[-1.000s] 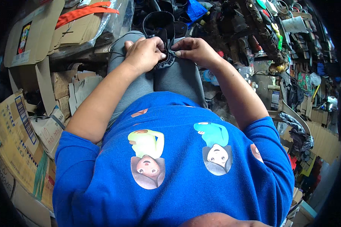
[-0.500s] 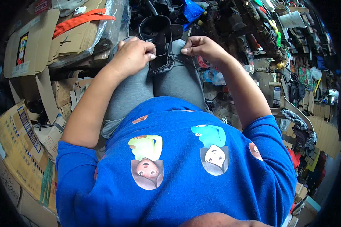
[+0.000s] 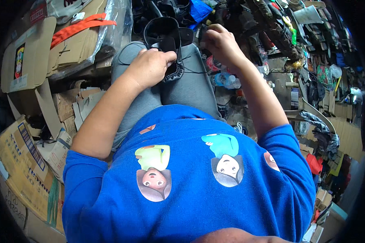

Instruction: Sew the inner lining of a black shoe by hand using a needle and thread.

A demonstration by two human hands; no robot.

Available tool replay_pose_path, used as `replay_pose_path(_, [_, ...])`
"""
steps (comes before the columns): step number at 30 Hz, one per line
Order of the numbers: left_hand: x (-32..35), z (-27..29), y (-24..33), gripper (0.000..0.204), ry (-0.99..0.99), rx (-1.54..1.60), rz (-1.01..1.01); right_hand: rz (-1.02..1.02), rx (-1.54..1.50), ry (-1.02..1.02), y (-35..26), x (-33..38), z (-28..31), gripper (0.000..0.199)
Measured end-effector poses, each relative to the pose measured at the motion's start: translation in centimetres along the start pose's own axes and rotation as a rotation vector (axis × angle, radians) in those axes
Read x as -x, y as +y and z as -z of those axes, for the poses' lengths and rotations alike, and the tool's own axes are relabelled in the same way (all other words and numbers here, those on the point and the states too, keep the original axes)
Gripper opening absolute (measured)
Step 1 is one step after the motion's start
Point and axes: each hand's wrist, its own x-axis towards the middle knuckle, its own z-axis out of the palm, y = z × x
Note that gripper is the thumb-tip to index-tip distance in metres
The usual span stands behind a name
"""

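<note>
One gathered black-leather upper (image 3: 175, 75): 12 o'clock, on grey trousers (image 3: 183, 92).
Left hand (image 3: 152, 67), 11 o'clock: curled in, pinching upper's edge.
Black cord (image 3: 185, 60): could snag if left slack.
Right hand (image 3: 223, 43), 1 o'clock: fingers bent; closure, contents unclear.

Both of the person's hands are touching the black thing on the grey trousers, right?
Not both: the head view shows only the left hand at the black thing on the grey trousers. The right hand is apart from it.
</note>
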Motion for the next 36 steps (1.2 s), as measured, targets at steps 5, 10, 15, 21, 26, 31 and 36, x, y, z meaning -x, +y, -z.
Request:
replay_pose_path(5, [0.7, -0.9, -0.5, 0.013, -0.019, 0.04, 0.019, -0.128, -0.006, 0.073, -0.7, -0.4, 1.1, 0.013])
replay_pose_path(10, [0.6, -0.5, -0.5, 0.014, -0.005, 0.056, 0.033, 0.333, 0.335, -0.335, -6.0, -1.3, 1.6, 0.01])
replay_pose_path(15, [1.1, -0.5, -1.2, 0.012, 0.053, -0.021, -0.07, 0.4, 0.351, -0.418, -5.9, -1.7, 0.4, 0.008])
replay_pose_path(21, [4.2, 0.8, -0.7, 0.015, 0.111, -0.182, -0.151, 0.384, 0.096, -0.363, -5.1, -0.3, -0.4, 0.01])
replay_pose_path(26, [9.8, 3.5, -4.1, 0.012, 0.195, -0.192, 0.038, 0.035, 0.24, -0.337, 2.9, 4.5, 1.9, 0.016])
replay_pose_path(31, [7.7, 6.3, -1.3, 0.006, 0.41, 0.618, 0.153, -0.559, -1.116, -0.014, 1.6, 2.0, 4.3, 0.022])
replay_pose_path(36, [2.8, 4.3, 4.2, 0.006, 0.149, 0.829, -0.3, -0.178, -1.733, -0.088, -6.9, -3.4, 2.3, 0.022])
